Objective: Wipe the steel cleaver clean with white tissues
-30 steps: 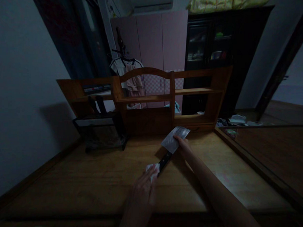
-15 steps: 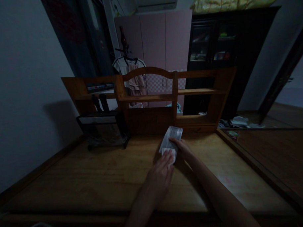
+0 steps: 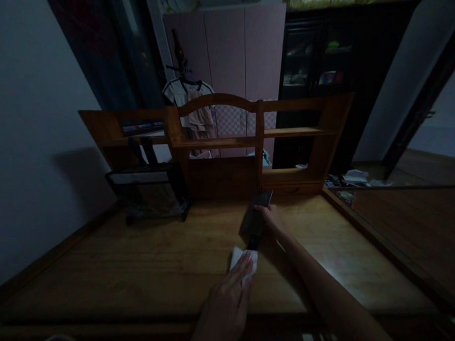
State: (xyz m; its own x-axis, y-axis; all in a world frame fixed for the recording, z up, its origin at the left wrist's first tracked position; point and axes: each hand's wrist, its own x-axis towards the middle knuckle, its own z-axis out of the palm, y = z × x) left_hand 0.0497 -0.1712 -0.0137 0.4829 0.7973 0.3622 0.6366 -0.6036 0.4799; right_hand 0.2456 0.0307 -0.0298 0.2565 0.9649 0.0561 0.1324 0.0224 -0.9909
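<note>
A cleaver (image 3: 251, 223) with a broad grey blade and a dark handle is held low over the wooden desk, its handle end toward me. My right hand (image 3: 273, 218) pinches the blade along its right side, thumb lying on the flat face. A folded white cloth or tissue (image 3: 236, 256) is in my left hand (image 3: 231, 289), whose fingers press it around the lower handle. The end of the handle is hidden under the cloth and fingers.
A knife block (image 3: 149, 193) with dark handles sticking up stands at the back left of the desk (image 3: 160, 272). Along the back edge runs a wooden shelf unit (image 3: 221, 143). Beyond are a pink wardrobe (image 3: 227, 51), hanging clothes (image 3: 195, 104) and a dark cabinet (image 3: 320, 53).
My left hand and the white cloth have slid from the lower blade down toward me onto the handle. The blade has tilted and looks darker. My right hand keeps its grip.
</note>
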